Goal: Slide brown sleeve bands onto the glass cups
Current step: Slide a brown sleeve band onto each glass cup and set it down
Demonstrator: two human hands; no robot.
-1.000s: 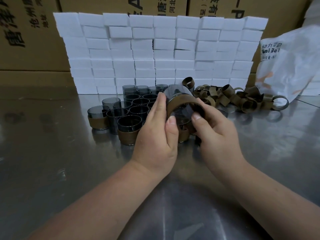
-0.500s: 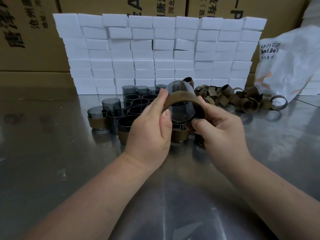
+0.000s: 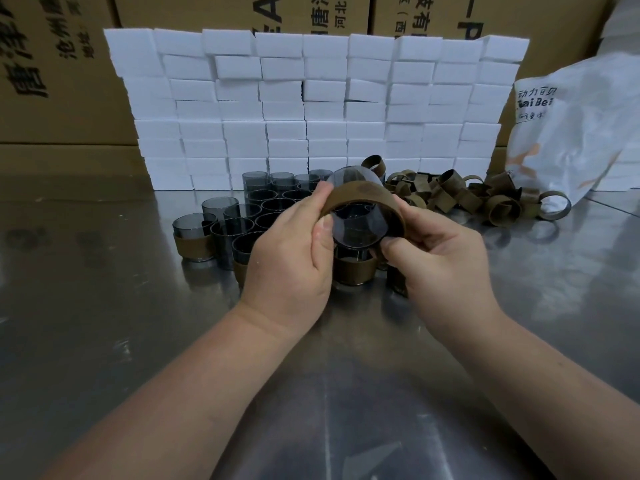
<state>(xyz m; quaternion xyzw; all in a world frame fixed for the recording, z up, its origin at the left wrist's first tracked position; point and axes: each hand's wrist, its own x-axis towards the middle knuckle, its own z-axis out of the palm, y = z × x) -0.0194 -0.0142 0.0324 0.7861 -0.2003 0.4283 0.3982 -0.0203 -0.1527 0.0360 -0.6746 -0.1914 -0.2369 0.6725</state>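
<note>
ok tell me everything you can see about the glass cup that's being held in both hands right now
The glass cup is a small, smoky grey, see-through tumbler with a rounded wall. It is held above the metal table, tipped on its side, one end toward the camera. A brown sleeve band is wrapped around it. The left hand grips its left side, thumb on the near rim, and the right hand pinches its right side. It hangs in front of the standing cups.
</note>
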